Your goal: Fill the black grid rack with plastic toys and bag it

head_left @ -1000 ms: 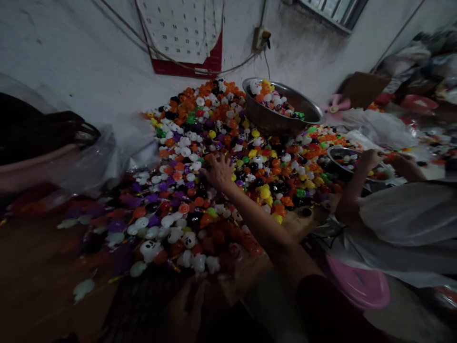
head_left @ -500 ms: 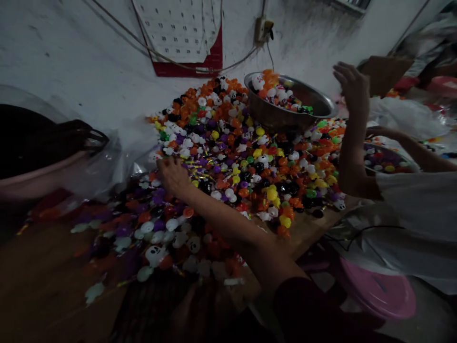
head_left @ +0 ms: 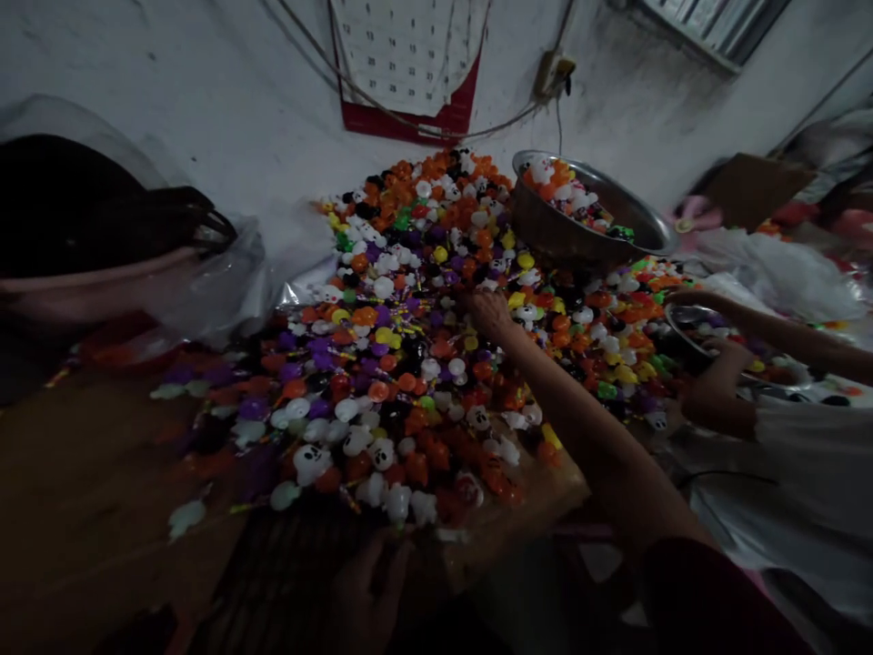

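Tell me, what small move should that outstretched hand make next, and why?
Probably close the fingers on one small toy. The right hand lies on the heap of little coloured toys, fingers down among them, with nothing visibly gripped. The left hand waits low at the table's near edge.

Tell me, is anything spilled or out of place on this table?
Yes. A few pale toys lie apart from the big pile of small toys, scattered over the bare table at the near left. The right hand reaches into the pile. The metal bowl sits tilted on the heap.
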The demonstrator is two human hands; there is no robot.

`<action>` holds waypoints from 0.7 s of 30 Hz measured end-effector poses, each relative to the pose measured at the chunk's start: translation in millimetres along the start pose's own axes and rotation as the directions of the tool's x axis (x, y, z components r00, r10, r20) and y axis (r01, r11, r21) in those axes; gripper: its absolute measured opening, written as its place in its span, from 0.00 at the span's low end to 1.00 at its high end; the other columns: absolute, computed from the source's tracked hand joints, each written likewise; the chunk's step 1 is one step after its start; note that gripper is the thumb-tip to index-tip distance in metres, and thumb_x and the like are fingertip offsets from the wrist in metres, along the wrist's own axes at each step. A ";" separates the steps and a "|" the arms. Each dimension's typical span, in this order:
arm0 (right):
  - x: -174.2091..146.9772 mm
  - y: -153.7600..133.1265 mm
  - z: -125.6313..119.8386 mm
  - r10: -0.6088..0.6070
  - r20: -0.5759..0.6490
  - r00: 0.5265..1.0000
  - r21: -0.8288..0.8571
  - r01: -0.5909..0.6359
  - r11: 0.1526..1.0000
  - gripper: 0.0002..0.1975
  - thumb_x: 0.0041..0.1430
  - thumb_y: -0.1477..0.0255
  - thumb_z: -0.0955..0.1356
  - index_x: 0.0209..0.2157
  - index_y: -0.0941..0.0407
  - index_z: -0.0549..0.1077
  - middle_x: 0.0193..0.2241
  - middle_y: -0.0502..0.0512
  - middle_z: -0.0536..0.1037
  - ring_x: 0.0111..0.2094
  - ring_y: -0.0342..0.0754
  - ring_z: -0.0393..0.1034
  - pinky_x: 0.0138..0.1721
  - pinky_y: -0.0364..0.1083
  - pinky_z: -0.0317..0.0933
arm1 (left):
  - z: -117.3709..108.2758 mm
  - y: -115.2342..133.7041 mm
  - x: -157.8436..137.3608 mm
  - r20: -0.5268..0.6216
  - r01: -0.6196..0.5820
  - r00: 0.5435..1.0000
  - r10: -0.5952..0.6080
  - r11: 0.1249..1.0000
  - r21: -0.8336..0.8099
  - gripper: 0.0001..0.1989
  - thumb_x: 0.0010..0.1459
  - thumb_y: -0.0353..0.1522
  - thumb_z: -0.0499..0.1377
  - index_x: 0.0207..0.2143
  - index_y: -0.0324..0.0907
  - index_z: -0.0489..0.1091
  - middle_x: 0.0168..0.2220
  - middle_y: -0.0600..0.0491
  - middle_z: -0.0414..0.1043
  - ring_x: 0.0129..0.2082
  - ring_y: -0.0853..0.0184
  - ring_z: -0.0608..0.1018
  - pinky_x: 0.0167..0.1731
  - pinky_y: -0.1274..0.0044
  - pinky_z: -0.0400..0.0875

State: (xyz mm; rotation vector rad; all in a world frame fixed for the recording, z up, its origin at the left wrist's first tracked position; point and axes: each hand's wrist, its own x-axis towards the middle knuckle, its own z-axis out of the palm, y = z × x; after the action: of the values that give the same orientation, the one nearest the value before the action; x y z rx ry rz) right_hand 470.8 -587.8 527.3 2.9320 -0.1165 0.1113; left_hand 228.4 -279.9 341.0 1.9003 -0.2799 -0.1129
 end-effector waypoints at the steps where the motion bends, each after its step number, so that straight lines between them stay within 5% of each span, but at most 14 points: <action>1: 2.7 6.0 3.7 -0.011 0.004 1.000 -0.010 0.011 1.000 0.21 0.64 0.83 0.60 0.52 0.62 0.77 0.54 0.72 0.77 0.59 0.60 0.68 0.60 0.56 0.59 | -0.1 -0.7 -0.6 -0.010 -0.002 1.000 0.002 1.000 0.001 0.21 0.64 0.50 0.57 0.41 0.45 0.81 0.36 0.50 0.84 0.36 0.62 0.86 0.36 0.79 0.81; 9: 24.6 12.9 26.8 -0.007 -0.110 0.994 -0.115 -0.005 0.993 0.24 0.63 0.84 0.59 0.59 0.71 0.68 0.55 0.78 0.73 0.60 0.65 0.62 0.62 0.65 0.50 | 6.5 10.8 -5.1 -0.097 0.079 0.992 -0.082 0.996 -0.034 0.24 0.64 0.53 0.56 0.40 0.46 0.81 0.36 0.50 0.84 0.35 0.63 0.85 0.37 0.80 0.79; 15: 34.5 29.3 35.2 -0.102 -0.059 0.993 -0.131 0.094 0.987 0.20 0.61 0.81 0.62 0.52 0.67 0.76 0.52 0.73 0.76 0.59 0.63 0.61 0.61 0.61 0.49 | 19.4 25.0 -6.1 -0.210 0.093 0.972 -0.105 0.993 -0.069 0.25 0.64 0.55 0.54 0.38 0.47 0.80 0.35 0.51 0.83 0.34 0.64 0.84 0.35 0.80 0.77; 21: 40.1 31.5 36.1 -0.107 -0.029 0.994 -0.009 0.106 0.994 0.19 0.59 0.80 0.63 0.49 0.68 0.79 0.50 0.76 0.78 0.58 0.65 0.62 0.59 0.62 0.49 | 12.4 13.5 -1.9 -0.144 0.045 0.988 -0.049 0.999 -0.026 0.25 0.65 0.54 0.54 0.40 0.46 0.81 0.38 0.49 0.84 0.37 0.61 0.85 0.39 0.78 0.80</action>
State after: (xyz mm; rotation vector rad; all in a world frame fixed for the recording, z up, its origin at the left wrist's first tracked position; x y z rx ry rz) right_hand 510.4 -628.9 501.7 2.9206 0.0440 0.1372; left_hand 222.1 -295.1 349.3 1.8827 -0.1349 -0.0093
